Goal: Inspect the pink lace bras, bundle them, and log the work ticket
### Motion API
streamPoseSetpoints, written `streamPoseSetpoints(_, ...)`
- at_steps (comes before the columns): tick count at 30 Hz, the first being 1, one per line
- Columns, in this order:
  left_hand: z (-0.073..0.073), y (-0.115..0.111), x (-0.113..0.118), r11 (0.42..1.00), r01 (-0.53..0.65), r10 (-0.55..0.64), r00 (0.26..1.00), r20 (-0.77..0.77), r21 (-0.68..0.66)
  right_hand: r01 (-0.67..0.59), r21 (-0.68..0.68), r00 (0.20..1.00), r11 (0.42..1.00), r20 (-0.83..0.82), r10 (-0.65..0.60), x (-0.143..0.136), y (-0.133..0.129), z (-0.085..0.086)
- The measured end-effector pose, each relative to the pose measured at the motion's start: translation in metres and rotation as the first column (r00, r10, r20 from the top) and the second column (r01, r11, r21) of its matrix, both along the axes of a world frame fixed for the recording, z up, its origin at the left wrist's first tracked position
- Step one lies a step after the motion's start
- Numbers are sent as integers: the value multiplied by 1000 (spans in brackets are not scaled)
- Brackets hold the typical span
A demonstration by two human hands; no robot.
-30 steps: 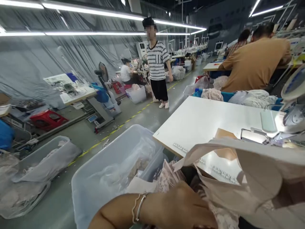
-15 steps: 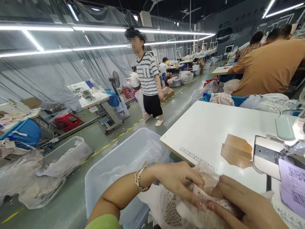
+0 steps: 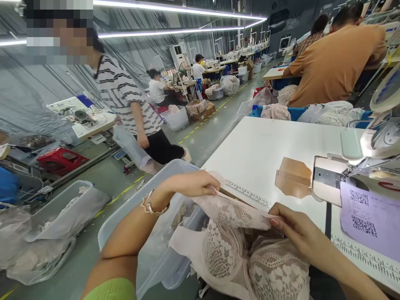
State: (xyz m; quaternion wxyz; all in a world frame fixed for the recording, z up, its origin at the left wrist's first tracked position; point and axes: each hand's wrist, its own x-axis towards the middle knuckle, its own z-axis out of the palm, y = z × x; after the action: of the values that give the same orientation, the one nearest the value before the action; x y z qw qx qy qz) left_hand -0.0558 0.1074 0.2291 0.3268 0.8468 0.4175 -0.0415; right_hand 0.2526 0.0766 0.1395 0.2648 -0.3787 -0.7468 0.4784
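Note:
A pale pink lace bra [image 3: 223,252] hangs over my lap at the table's front edge, its two patterned cups facing up. My left hand [image 3: 195,183], with a bracelet at the wrist, is closed on one end of a lace strip [image 3: 240,212] above the cups. The strip's other end is pinched between the thumb and fingers of my right hand [image 3: 289,225]. It is stretched between both hands, and whether it is joined to the bra cannot be made out.
A sewing machine [image 3: 368,146], brown card [image 3: 293,177] and purple paper with codes [image 3: 371,221] are on the white table [image 3: 265,141]. A clear bin [image 3: 109,227] stands left of it. A person in a striped shirt [image 3: 125,91] walks past at left; others sit ahead.
My hands have moved apart, drawing the lace strip out between them, and more of the bra shows. The walking person is nearer and further left. The view has shifted.

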Motion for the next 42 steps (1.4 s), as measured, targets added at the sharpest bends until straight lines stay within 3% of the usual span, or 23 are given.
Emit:
streamPoseSetpoints(3, -27, 17, 7, 995, -85, 90, 992, -87, 51, 73, -112, 997, 991, -4, -74, -4, -10, -18)
streamPoseSetpoints(5, -42, 25, 13, 984, -120, 140, 978, -155, 132, 208, -97, 978, 973, 25, -207, -6, -12, -27)
streamPoseSetpoints(8, -60, 37, 21, 964, -145, 196, 954, -227, 223, 391, 168, 905, 905, 110, -412, -5, -3, -40)
streamPoseSetpoints(10, -69, 46, 24, 961, -161, 214, 947, -238, 224, 404, 384, 866, 831, 132, -482, -5, 5, -49)
streamPoseSetpoints(12, -76, 55, 25, 961, -177, 229, 942, -245, 214, 383, 489, 844, 783, 158, -512, -5, 12, -57)
streamPoseSetpoints(16, -75, 70, 19, 982, -162, 182, 954, -238, 98, 380, 459, 787, 803, 295, -541, -8, 16, -66)
streamPoseSetpoints(20, -67, 78, 8, 989, -145, 139, 972, -187, -20, 369, 514, 752, 774, 325, -574, -13, 17, -65)
streamPoseSetpoints(27, -79, 82, 2, 967, -256, 255, 956, -146, 12, 275, 662, 771, 697, 282, -572, -18, 19, -62)
streamPoseSetpoints(42, -81, 83, 5, 946, -324, 320, 941, -115, -18, 250, 723, 768, 644, 256, -586, -17, 19, -66)
